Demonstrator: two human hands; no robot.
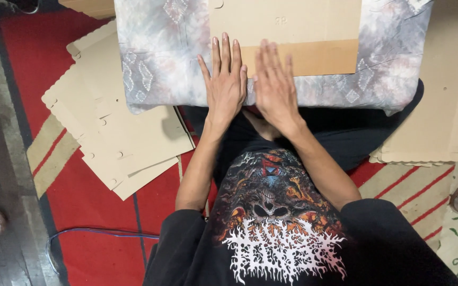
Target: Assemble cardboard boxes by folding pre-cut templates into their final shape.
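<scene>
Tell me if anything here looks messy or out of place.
The stack of cardboard sheets on the red rug is fanned out unevenly, its edges askew. Otherwise nothing stands out: both the left hand and right hand lie flat by the folded cardboard on the cushion.

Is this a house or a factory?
Probably a room in a house, used for handwork on the floor. The person sits on a red rug, pressing both hands on cardboard over a cushion, with cardboard stacks beside them.
</scene>
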